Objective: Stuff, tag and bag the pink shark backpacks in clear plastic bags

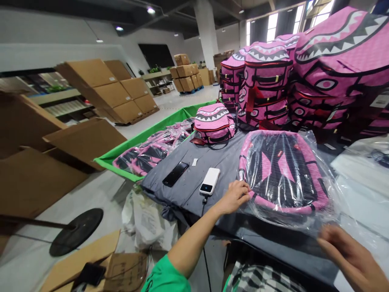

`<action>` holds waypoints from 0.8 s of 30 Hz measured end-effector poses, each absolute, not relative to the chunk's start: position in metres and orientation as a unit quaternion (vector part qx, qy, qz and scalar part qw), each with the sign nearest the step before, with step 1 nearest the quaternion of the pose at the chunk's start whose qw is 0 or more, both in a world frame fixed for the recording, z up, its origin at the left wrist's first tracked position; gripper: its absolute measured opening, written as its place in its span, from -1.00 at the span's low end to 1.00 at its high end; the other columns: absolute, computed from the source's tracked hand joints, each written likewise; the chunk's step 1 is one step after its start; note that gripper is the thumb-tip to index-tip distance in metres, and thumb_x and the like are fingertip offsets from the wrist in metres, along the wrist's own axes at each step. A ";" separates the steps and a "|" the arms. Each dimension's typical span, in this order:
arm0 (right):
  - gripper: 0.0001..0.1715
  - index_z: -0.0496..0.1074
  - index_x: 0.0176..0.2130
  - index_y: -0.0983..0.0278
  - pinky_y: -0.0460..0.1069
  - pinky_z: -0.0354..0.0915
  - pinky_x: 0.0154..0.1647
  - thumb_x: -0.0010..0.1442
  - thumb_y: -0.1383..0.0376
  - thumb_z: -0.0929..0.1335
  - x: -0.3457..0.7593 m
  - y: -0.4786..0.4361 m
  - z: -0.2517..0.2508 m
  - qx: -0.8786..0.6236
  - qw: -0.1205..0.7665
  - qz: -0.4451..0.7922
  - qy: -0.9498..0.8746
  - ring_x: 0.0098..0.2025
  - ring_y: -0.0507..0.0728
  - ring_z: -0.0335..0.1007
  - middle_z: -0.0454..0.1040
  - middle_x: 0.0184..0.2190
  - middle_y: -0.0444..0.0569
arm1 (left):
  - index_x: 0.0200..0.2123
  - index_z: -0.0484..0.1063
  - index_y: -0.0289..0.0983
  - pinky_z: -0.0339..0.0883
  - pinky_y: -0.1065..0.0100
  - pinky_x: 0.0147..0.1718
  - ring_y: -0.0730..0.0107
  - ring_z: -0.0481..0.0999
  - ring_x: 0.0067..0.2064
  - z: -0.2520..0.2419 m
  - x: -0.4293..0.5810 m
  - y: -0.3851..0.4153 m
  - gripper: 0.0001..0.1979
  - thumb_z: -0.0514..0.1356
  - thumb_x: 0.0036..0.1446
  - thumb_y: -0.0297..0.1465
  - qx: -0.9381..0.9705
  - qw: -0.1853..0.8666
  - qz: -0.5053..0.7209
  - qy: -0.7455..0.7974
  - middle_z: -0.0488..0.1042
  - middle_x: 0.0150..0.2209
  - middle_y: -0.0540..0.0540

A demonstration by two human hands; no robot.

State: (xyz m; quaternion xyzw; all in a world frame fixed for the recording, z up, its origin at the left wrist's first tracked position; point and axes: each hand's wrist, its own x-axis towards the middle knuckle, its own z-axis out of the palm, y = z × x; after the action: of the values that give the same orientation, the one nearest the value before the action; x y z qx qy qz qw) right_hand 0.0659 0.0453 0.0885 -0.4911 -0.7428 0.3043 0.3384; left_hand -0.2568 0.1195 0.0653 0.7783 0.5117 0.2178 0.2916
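A pink and black backpack (269, 170) lies flat, straps side up, inside a clear plastic bag (331, 182) on the grey cloth-covered table (188, 194). My left hand (237, 197) is closed at the near left edge of the bag, fingers curled against the plastic. Beyond the bag's near right corner is my right hand (349, 253), smeared by motion; its fingers look bent, but whether they grip the plastic cannot be told. Left of my left hand lie a white power bank (210, 181) with a cable and a black phone (175, 173).
Pink shark-mouth backpacks (266, 77) stand piled at the back right, with a small pink bag (213, 121) before them. A green-rimmed bin (121, 156) holds bagged backpacks. Clear plastic bags (364, 170) lie at right. Cartons (106, 89) and a round black stand base (77, 231) are leftward.
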 end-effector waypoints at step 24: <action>-0.68 0.39 -0.21 0.25 -0.03 0.09 -0.42 0.29 0.04 0.37 -0.057 0.149 0.074 -0.423 0.017 0.112 -0.899 -0.30 0.18 0.48 0.52 -0.32 -0.05 | -0.36 0.45 -0.28 0.06 0.18 0.18 0.27 0.40 0.03 0.070 -0.261 0.127 -0.87 0.30 0.19 -0.35 0.754 0.308 0.292 0.501 0.48 -0.09 -0.08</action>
State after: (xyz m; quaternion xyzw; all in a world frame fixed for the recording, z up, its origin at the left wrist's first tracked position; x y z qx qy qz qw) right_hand -0.0569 0.1490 0.0741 -0.4233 -0.8989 0.1120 0.0170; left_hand -0.2607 0.1270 0.0704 0.7544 0.5006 0.2920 0.3084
